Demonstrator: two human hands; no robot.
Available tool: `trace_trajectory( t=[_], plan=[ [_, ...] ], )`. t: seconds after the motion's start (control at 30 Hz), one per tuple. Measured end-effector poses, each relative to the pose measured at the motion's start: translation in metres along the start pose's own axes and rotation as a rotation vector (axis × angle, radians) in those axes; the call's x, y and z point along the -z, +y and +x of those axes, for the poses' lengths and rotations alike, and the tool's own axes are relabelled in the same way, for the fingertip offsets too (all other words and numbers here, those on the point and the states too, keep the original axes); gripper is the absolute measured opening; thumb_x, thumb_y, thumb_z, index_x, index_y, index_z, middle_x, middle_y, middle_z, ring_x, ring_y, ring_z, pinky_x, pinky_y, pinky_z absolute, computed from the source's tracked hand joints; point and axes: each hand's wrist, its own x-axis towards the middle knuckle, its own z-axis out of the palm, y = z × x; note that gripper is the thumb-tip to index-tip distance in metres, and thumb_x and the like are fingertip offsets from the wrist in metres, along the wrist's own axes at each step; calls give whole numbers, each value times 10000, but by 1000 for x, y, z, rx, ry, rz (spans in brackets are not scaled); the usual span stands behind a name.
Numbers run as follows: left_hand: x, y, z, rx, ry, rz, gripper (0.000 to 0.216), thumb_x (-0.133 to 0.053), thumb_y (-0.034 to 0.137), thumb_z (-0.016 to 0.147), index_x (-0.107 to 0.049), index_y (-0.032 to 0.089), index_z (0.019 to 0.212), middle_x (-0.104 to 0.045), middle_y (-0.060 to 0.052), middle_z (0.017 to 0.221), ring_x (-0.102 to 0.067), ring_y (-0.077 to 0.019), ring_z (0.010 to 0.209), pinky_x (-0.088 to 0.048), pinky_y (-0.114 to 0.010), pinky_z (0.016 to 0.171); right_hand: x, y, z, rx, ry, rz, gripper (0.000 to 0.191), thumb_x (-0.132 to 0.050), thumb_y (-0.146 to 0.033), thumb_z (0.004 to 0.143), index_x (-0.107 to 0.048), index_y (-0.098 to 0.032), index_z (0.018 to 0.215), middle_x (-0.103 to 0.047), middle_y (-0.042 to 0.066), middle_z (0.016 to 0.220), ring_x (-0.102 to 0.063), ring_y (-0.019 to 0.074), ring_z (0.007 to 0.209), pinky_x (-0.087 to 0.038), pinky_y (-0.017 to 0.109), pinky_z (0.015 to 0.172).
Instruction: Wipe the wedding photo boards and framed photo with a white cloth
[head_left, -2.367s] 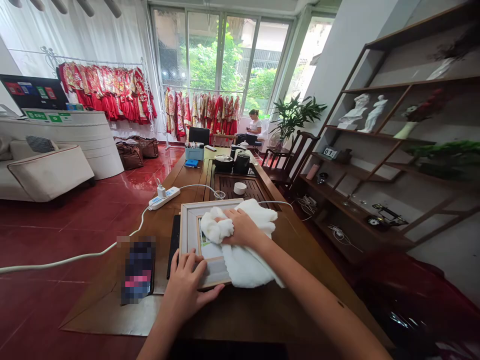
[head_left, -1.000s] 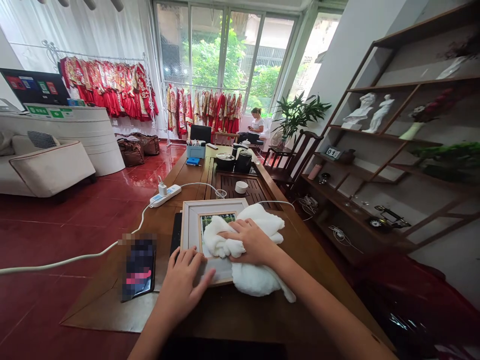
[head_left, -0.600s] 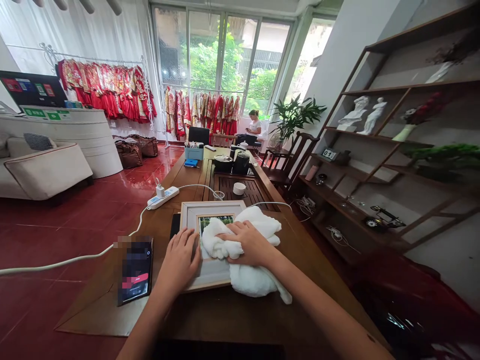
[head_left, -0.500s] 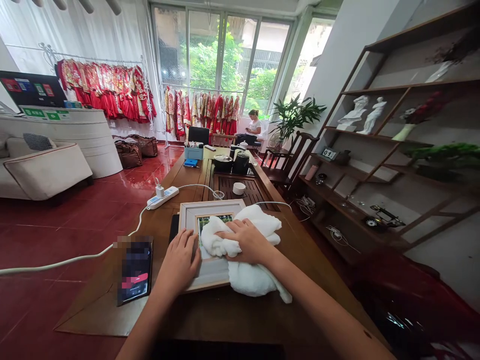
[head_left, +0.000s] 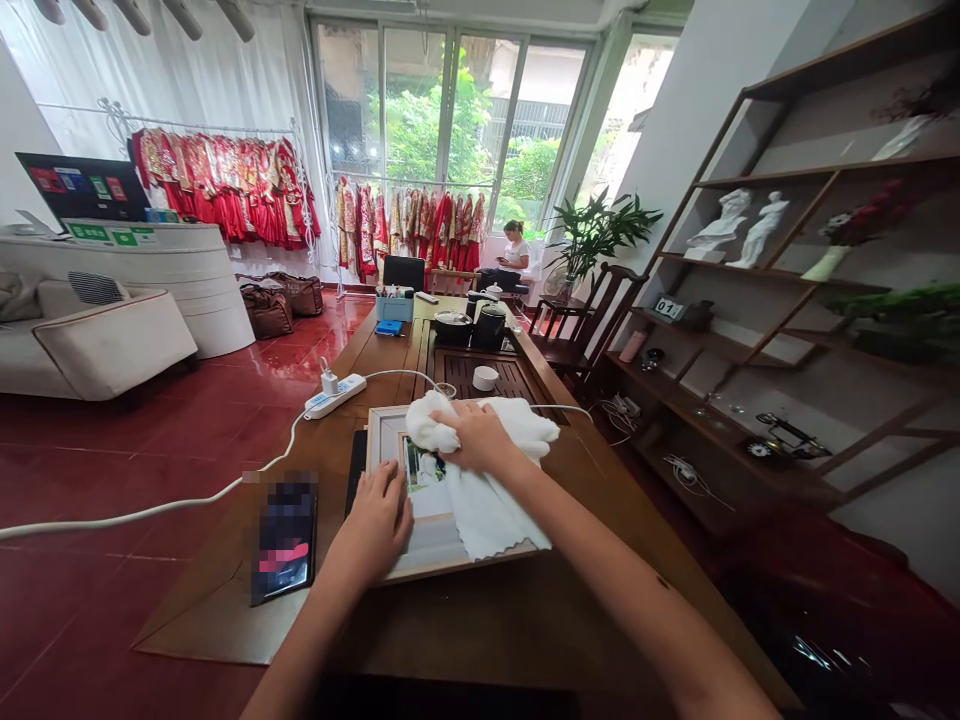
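Note:
A picture frame (head_left: 390, 575) with a pale border lies on the wooden table (head_left: 600, 530), a photo (head_left: 414, 470) partly showing in its middle. My left hand (head_left: 381, 515) rests on the frame's left side, fingers stretched out and holding nothing. Bunched under the fingers of my right hand (head_left: 476, 435) is a white towel (head_left: 499, 515), pressed onto the frame's far part. The towel's loose end spreads over the right half of the frame and hides it.
Left of my arm lies a phone (head_left: 285, 545). A power strip (head_left: 335, 396) with a plugged-in charger sits beyond it, its cable crossing the table's left edge. Past the frame are a white cup (head_left: 484, 378) and a kettle (head_left: 489, 326). Shelves (head_left: 750, 375) stand at the right.
My right hand has moved the towel away from me, to the far edge of the frame. The towel's near end now lies flatter, and more of the photo shows. My left hand stays on the frame.

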Motion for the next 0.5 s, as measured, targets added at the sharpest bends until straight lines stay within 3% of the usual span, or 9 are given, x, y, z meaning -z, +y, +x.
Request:
trace_trajectory(
  t=[0.23,0.5],
  plan=[
    [-3,-3,-2,-19,5,28,432,-419,255,887,-508,138,1294,-519,-189,1323,-452,-317,1284,-382,-568,1037,2,-44,38,153,14,34,552,-571,-540,803,-474,-344,1309,-518,93,1189,-492,300,1025,-361,434,860],
    [-1,4,1,21,-22,74,421,-402,244,888,-527,109,1268,-529,-205,1316,-488,-316,1250,-380,-556,1039,4,-23,34,143,-19,-6,519,-571,-471,820,-493,-321,1310,-513,112,1206,-484,306,1063,-359,424,857]
  ],
)
